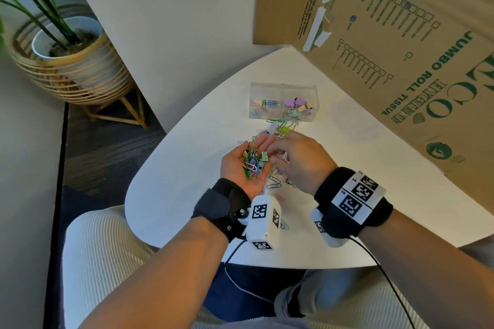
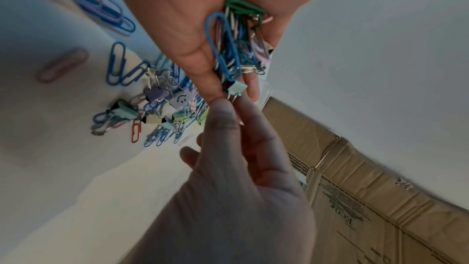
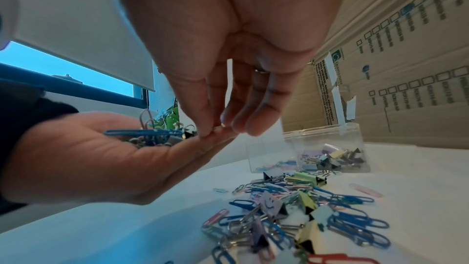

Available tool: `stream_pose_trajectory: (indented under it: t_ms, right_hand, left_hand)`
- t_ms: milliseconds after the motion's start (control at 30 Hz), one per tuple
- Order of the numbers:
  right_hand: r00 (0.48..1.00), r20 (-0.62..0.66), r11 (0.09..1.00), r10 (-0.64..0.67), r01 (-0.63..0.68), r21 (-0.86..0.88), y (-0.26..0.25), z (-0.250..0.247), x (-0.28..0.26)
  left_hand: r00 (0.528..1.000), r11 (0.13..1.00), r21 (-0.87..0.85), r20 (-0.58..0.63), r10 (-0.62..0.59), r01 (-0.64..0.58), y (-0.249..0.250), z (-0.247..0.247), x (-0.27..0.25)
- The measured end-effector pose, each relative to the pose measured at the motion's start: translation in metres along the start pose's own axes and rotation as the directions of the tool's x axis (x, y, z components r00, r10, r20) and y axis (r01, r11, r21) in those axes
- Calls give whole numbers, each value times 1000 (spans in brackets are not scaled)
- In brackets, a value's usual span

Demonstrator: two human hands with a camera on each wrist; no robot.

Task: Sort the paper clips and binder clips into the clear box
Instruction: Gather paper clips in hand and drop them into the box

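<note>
My left hand [image 1: 235, 168] lies palm up over the white table, fingers nearly straight, carrying a heap of coloured paper clips [image 1: 252, 167] and a pale green binder clip [image 1: 264, 156]. In the left wrist view my right hand [image 2: 228, 168] pinches that binder clip's [image 2: 237, 87] wire handle between thumb and forefinger. The clear box [image 1: 283, 87] stands behind the hands, with paper clips [image 1: 264, 105] in its left compartment and binder clips [image 1: 296, 107] in its right. A loose pile of mixed clips [image 3: 291, 208] lies on the table under and in front of the hands.
A large cardboard carton [image 1: 401, 61] leans along the table's right and back side, close to the clear box. The white table [image 1: 187, 168] has a rounded left edge with floor beyond it. A potted plant in a wicker stand [image 1: 72, 56] sits far left.
</note>
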State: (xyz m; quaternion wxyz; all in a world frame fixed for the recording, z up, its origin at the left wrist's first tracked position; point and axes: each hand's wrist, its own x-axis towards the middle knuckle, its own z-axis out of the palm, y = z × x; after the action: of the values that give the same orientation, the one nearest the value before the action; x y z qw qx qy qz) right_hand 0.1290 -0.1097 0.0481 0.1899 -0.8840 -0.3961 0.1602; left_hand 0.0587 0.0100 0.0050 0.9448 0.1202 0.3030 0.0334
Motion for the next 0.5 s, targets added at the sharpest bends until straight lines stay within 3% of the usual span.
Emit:
stream_pose_trajectory:
  t_ms: [167,300,500]
  right_hand:
    - [999,29,999,25,-24,-29,5,1,2]
    - [990,-74,974,119,-102,205,13,-5,3]
    - [860,-229,803,456,-287,522,38,-38,38]
  left_hand:
    - [1000,1000,-6,1,-10,10,-1,-2,1]
    - [1000,1000,-9,5,0,1,-1,0,-1]
    - [998,997,-74,56,-19,23,-1,3,-2]
